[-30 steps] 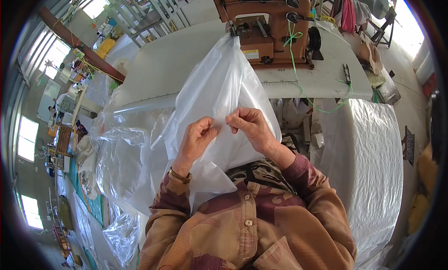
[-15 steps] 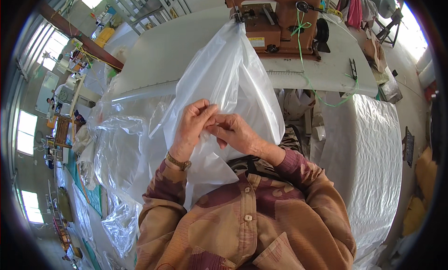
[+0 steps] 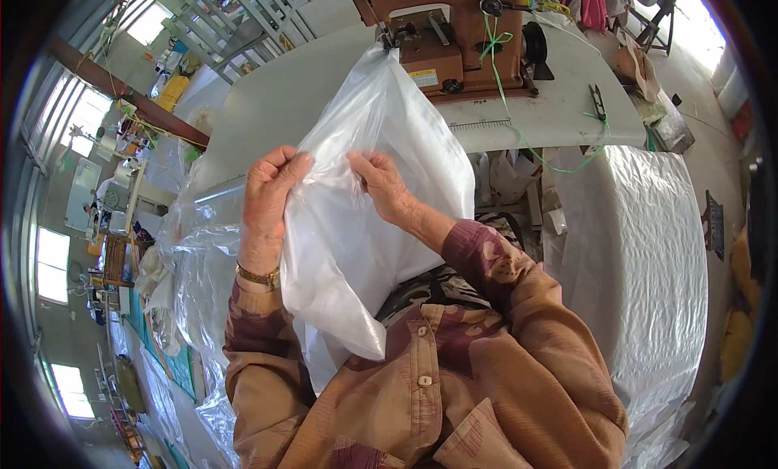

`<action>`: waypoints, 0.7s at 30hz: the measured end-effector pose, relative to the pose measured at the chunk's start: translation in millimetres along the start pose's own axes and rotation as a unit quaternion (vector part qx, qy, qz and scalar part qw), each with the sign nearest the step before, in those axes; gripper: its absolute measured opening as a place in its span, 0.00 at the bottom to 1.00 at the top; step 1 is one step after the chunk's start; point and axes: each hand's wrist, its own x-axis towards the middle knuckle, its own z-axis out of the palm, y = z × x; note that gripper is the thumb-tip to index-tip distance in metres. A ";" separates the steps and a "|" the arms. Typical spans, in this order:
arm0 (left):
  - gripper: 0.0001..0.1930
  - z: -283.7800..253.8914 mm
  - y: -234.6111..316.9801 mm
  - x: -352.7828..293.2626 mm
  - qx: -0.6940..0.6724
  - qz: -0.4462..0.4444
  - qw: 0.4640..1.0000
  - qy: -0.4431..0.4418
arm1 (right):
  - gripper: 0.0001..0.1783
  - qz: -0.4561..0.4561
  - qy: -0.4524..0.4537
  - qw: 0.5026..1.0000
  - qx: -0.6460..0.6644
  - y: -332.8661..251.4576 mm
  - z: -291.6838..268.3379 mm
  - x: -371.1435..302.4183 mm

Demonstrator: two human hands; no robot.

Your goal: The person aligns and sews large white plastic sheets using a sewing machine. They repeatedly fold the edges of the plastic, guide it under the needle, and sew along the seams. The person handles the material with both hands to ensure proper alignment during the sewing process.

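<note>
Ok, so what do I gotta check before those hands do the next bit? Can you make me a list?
1. Left hand pinching the white plastic sheet: ok.
2. Right hand gripping it too: cannot tell; it's at the sheet, but its fingertips are blurry.
3. Sheet's top end at the brown sewing machine: ok, at the machine's left end.
4. Green thread away from the sheet: ok, it hangs to the right.
5. Snips out of the way: ok, on the table's right side.
6. Machine stopped: cannot tell.

A creased white plastic sheet [image 3: 348, 234] (translucent) slopes from the sewing machine [image 3: 421, 60].
</note>
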 end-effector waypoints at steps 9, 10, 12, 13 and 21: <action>0.04 11.7 -18.0 -11.5 -0.020 -0.013 0.999 0.026 | 0.15 0.186 0.036 0.965 -0.180 7.5 -4.5 -9.2; 0.04 8.5 -20.7 -11.5 0.018 0.006 1.000 0.018 | 0.14 0.126 0.059 0.972 -0.190 4.8 -4.2 -10.4; 0.05 0.6 -28.7 -10.7 0.095 0.045 0.994 0.004 | 0.13 0.004 0.102 0.973 -0.207 0.3 -4.5 -18.2; 0.06 12.9 -23.5 -14.4 0.121 0.058 0.991 0.014 | 0.15 -0.054 0.141 0.966 -0.209 -2.6 0.3 -22.2; 0.07 17.4 -33.9 -25.3 0.201 0.052 0.978 0.032 | 0.36 -0.376 0.232 0.813 -0.380 -30.5 20.0 -34.8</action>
